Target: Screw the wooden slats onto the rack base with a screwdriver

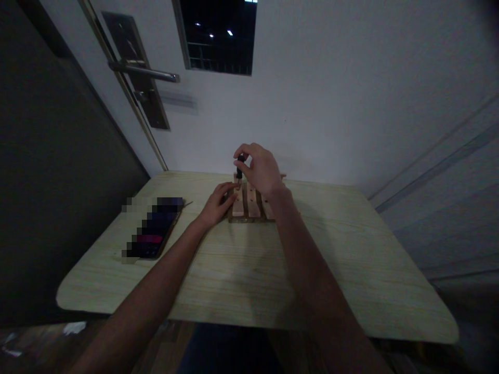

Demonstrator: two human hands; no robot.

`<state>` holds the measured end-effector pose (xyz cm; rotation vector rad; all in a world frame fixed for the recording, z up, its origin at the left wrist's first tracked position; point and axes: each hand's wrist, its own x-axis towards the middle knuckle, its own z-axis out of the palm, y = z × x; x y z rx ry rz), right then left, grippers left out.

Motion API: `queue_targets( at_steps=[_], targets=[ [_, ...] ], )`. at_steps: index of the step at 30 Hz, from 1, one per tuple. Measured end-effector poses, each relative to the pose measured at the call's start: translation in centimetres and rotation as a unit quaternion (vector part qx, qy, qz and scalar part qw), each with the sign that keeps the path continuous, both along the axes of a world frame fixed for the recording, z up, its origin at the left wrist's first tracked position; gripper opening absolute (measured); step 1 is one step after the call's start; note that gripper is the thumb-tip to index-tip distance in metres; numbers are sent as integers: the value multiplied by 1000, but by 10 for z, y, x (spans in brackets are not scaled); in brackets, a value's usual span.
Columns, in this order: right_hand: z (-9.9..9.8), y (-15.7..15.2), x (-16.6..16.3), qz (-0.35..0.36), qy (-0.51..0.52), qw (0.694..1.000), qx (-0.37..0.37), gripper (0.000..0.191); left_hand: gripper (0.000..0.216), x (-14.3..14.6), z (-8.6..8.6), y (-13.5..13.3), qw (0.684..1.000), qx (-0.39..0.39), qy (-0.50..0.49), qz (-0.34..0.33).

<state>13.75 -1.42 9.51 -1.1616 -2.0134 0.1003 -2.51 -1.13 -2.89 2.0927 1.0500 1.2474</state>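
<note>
A black-handled screwdriver (239, 169) stands nearly upright between the fingers and thumb of my right hand (263, 166), which is closed on it. Its tip is down at the far part of the leftmost light wooden strip (238, 208). Several such strips with small dark holes lie side by side on a darker wooden base (249, 220). My left hand (218, 202) grips the left side of this wooden piece, thumb and fingertips on the leftmost strip close to the screwdriver tip. My right hand and forearm hide the right part of the piece.
The pale wood-grain table (218, 280) stands against a white door (319, 104) with a metal handle (148, 71) and a dark window (222, 36). A phone (156, 234), partly pixelated, lies at the left, with a thin stick-like thing (188, 203) by its far corner.
</note>
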Motion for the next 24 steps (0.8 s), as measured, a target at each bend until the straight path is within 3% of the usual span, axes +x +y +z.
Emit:
queue_targets(
  at_steps=[7, 24],
  targets=[
    [-5, -1, -5, 11, 0, 1000, -7, 30, 36, 0, -2, 1, 1000, 19, -1, -2],
    [-2, -3, -5, -1, 24, 1000, -8, 21, 37, 1, 0, -1, 1000, 5, 1, 0]
  ],
)
